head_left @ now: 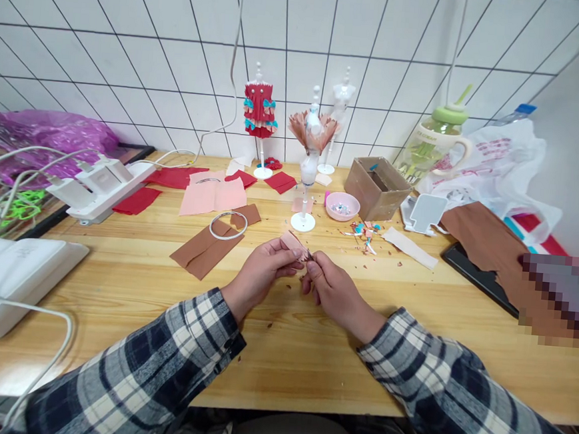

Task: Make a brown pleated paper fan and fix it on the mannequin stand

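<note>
Over the middle of the table, my left hand (263, 267) pinches a small piece of pink crepe paper (291, 241). My right hand (337, 287) is closed close beside it, its fingertips around something small and dark at the paper's edge that I cannot make out. Just beyond my hands stands a white mini dress form (307, 168) with pinkish-brown pleated paper petals (300, 134) fanned around it. Brown crepe paper pieces (206, 250) lie left of my hands, with a white ring (228, 225) resting on them.
Behind stand a dress form in a red ruffled dress (260, 111) and a bare one (343, 97). A pink bowl (342, 206), cardboard box (377, 187), paper scraps (365, 235) and phone stand (424, 213) sit right. A power strip (104, 189) and cables lie left.
</note>
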A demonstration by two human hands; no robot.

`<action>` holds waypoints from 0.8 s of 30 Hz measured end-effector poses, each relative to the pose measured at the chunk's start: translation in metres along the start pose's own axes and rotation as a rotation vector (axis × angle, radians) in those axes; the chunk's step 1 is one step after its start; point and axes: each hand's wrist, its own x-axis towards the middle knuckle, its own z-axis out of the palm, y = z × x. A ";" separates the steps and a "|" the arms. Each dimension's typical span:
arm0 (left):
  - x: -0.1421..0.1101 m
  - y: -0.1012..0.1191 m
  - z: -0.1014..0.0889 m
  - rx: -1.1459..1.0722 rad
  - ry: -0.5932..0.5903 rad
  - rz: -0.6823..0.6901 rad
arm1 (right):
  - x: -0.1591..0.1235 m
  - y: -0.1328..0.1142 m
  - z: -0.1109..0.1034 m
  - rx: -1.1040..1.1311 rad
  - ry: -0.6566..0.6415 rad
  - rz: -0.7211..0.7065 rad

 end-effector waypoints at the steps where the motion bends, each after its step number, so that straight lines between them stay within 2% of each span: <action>1: 0.000 0.000 0.000 -0.002 0.005 -0.003 | 0.000 0.000 0.001 0.003 0.007 0.001; 5: 0.000 -0.001 0.002 -0.017 0.022 -0.004 | 0.000 0.001 0.002 0.015 0.013 0.005; 8: 0.000 0.000 0.000 -0.027 0.047 0.011 | 0.002 0.000 -0.005 -0.010 0.051 0.014; 10: 0.002 0.004 -0.004 -0.014 0.077 0.050 | 0.003 -0.002 -0.012 -0.036 0.110 0.006; 12: 0.006 0.010 -0.012 0.021 0.125 0.127 | 0.002 -0.007 -0.016 -0.054 0.078 -0.037; 14: 0.011 0.016 -0.023 0.037 0.211 0.217 | -0.004 -0.014 -0.011 -0.124 -0.070 -0.145; 16: 0.016 0.020 -0.032 0.019 0.300 0.270 | -0.010 -0.018 0.000 -0.285 -0.216 -0.328; 18: 0.019 0.022 -0.039 0.011 0.347 0.287 | -0.012 -0.016 0.009 -0.450 -0.268 -0.547; 20: 0.020 0.023 -0.043 0.013 0.363 0.293 | -0.006 -0.009 0.005 -0.589 -0.305 -0.635; 21: 0.020 0.024 -0.045 0.018 0.362 0.301 | 0.000 -0.003 -0.003 -0.645 -0.311 -0.601; 22: 0.020 0.024 -0.046 0.027 0.357 0.314 | 0.006 0.002 -0.014 -0.701 -0.259 -0.500; 24: 0.020 0.025 -0.048 0.043 0.355 0.348 | 0.017 0.011 -0.040 -0.775 -0.040 -0.206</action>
